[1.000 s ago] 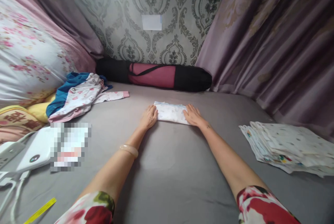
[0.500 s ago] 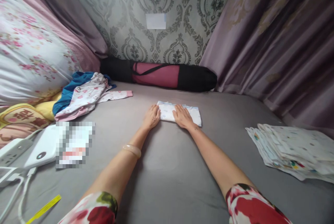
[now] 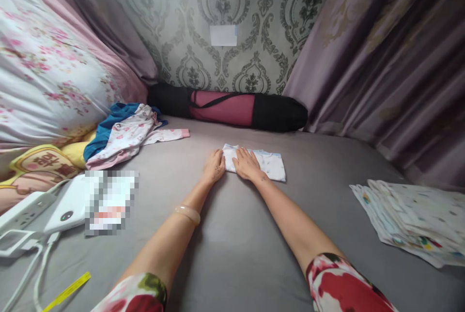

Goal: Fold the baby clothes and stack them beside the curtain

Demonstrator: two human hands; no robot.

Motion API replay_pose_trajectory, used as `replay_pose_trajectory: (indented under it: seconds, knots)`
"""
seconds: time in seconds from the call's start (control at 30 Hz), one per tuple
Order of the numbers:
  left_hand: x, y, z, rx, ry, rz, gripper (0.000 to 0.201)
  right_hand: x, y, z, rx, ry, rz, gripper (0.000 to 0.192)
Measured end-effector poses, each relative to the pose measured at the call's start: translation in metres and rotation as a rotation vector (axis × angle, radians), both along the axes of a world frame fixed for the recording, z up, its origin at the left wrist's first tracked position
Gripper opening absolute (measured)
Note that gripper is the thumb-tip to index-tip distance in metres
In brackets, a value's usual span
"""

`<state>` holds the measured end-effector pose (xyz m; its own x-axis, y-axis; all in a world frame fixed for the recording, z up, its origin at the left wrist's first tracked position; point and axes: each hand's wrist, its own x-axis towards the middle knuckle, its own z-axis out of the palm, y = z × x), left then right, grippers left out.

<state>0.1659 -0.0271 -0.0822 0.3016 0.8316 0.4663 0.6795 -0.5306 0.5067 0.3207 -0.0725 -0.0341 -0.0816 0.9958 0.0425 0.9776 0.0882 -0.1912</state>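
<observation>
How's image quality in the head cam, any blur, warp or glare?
Head view: soft even light, no glare; faint shadow under the left forearm. Strong wide-angle warp bends the purple curtain and floral pillow. A pixelated patch masks part of the frame. Small folded white cloth reads sharp.

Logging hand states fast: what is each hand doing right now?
Left hand: open, resting at the folded cloth.
Right hand: open, flat on it.
</observation>
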Motion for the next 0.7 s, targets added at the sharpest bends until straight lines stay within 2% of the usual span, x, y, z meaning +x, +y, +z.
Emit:
replay_pose_trajectory:
  seconds: [0.13, 0.27, 0.47, 0.6, 0.7]
  knots:
    - [0.0, 0.0, -0.001, -0.01, 0.005, -0.002, 0.028, -0.001, 0.003, -0.006, 0.013, -0.009, -0.012, 0.059]
    - [0.001, 0.001, 0.0, -0.036, -0.045, 0.019, 0.027, -0.001, 0.004, 0.001, -0.058, -0.015, -0.009, 0.06]
    - [-0.002, 0.003, 0.004, -0.153, -0.133, 0.128, 0.031, -0.029, 0.012, 0.011, -0.027, 0.025, 0.037, 0.061]
    - [-0.003, 0.001, 0.01, -0.169, -0.176, 0.17, 0.034, -0.047, 0.022, 0.007, -0.032, 0.049, 0.04, 0.063]
    - [-0.001, -0.001, 0.015, -0.182, -0.174, 0.155, 0.038, -0.051, 0.026, 0.0, -0.057, 0.042, 0.027, 0.062]
